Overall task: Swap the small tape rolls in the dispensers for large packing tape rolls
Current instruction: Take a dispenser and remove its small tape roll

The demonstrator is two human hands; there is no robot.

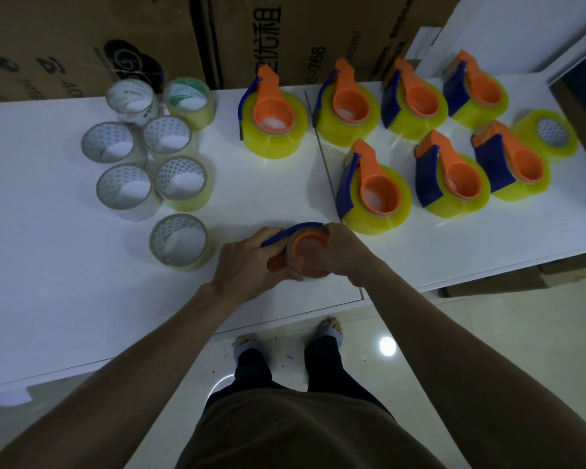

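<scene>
At the bench's (65,265) near edge, both hands clasp one orange-and-blue tape dispenser (305,247): the left hand (251,262) grips its handle side, the right hand (344,252) curls round the small tape roll (313,277) seated on its hub. Seven small clear rolls (178,242) stand at ten o'clock of the hands. At one o'clock, seven dispensers carry large yellow packing tape rolls (374,194); one loose yellow roll (547,135) stands at two o'clock.
</scene>
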